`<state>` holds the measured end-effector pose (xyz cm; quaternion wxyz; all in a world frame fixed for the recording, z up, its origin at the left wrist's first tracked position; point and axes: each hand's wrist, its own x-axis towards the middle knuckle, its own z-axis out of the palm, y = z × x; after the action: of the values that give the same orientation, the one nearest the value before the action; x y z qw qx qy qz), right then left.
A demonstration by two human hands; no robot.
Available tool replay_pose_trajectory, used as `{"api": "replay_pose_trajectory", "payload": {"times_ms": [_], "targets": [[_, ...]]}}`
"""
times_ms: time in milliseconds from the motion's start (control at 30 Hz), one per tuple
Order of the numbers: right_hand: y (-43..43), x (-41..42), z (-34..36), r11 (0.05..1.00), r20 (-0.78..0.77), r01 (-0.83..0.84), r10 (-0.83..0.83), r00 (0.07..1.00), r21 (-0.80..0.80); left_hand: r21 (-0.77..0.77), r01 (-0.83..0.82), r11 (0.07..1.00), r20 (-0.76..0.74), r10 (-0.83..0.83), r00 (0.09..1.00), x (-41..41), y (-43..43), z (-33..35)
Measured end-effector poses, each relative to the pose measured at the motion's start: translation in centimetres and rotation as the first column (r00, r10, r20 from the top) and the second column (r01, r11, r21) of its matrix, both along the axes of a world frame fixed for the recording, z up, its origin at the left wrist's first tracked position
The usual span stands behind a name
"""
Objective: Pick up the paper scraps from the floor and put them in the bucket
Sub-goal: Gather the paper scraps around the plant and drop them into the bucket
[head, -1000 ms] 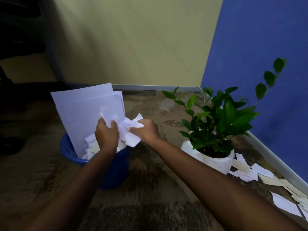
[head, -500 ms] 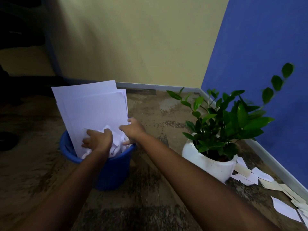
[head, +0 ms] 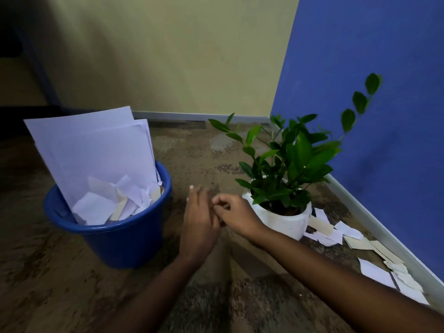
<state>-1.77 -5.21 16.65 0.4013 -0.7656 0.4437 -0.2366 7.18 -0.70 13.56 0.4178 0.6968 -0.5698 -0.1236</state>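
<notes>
Half a second ago we saw both hands at the mouth of the round blue plastic bucket (head: 125,246), pushing crumpled paper down; now they have left it and meet to its right, above the mottled brown floor (head: 72,284), between the bucket and the white ceramic plant pot (head: 286,222). The left hand (head: 200,224) shows its back to us with its fingers stretched out straight and holds nothing. The right hand (head: 236,216) touches it, its fingers curled in against the left one's fingers; the blur keeps us from telling whether it pinches anything. The bundle of white paper scraps (head: 115,200) that the hands carried a second ago now lies loose inside the bucket, in front of the large plain white sheets (head: 96,150) that stand upright in it, as they did before. The bucket also sits further left in our view than it did. More torn white and cream paper scraps (head: 336,234) lie on the floor just right of the pot and on along the grey skirting board (head: 384,239) under the blue wall (head: 372,68). The leafy green plant (head: 293,159) rises from the pot, and the pale yellow wall (head: 168,56) stands behind the bucket. The sheets and scraps show us only plain faces.
</notes>
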Motion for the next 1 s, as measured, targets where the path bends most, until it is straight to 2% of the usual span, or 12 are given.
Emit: {"api": "replay_pose_trajectory", "payload": {"times_ms": [67,200,400,467,533,600,633,700,733,867,1000], "targets": [[0.4,-2.9,-1.4,1.0,-0.044,-0.018,0.017,0.999,-0.013,0.066,0.044,0.997,0.005,-0.044,0.999,-2.2,0.2,-1.5],[1.1,-8.2,-4.7,0.993,-0.24,-0.078,0.056,0.969,-0.084,0.254,0.161,0.954,0.013,-0.17,0.985,-6.4,0.5,-4.5],[0.7,-15.4,-9.5,0.999,-0.338,0.043,-0.04,0.94,0.003,0.422,0.311,0.852,0.1,-0.385,0.918,-12.1,0.5,-8.4],[-0.3,-17.5,-10.8,0.987,-0.383,0.162,-0.145,0.912,0.012,0.403,0.378,0.833,0.127,-0.46,0.879,-13.6,0.2,-8.5],[-1.8,-19.2,-12.1,0.956,-0.413,0.293,-0.265,0.871,0.006,0.277,0.38,0.882,0.127,-0.426,0.896,-15.2,-0.7,-7.2],[-3.0,-20.4,-13.0,0.918,-0.446,0.397,-0.35,0.824,0.011,0.208,0.339,0.917,0.201,-0.38,0.903,-16.5,-2.1,-6.6],[-3.5,-20.8,-13.4,0.899,-0.465,0.438,-0.383,0.798,0.01,0.293,0.344,0.892,0.172,-0.403,0.899,-17.0,-2.4,-6.9],[-4.1,-21.0,-14.1,0.878,-0.533,0.479,-0.394,0.748,0.024,0.474,0.398,0.785,0.074,-0.486,0.871,-17.8,-2.6,-9.0],[-4.2,-20.9,-14.3,0.872,-0.576,0.488,-0.382,0.723,0.034,0.503,0.405,0.764,0.071,-0.504,0.861,-18.0,-2.7,-9.7],[-4.7,-19.4,-14.8,0.842,-0.669,0.538,-0.377,0.641,0.04,0.517,0.404,0.755,0.033,-0.489,0.872,-18.7,-3.6,-10.3],[-5.3,-18.9,-15.3,0.812,-0.618,0.577,-0.409,0.671,0.089,0.548,0.411,0.729,-0.03,-0.474,0.88,-18.7,-4.2,-11.4]]}}
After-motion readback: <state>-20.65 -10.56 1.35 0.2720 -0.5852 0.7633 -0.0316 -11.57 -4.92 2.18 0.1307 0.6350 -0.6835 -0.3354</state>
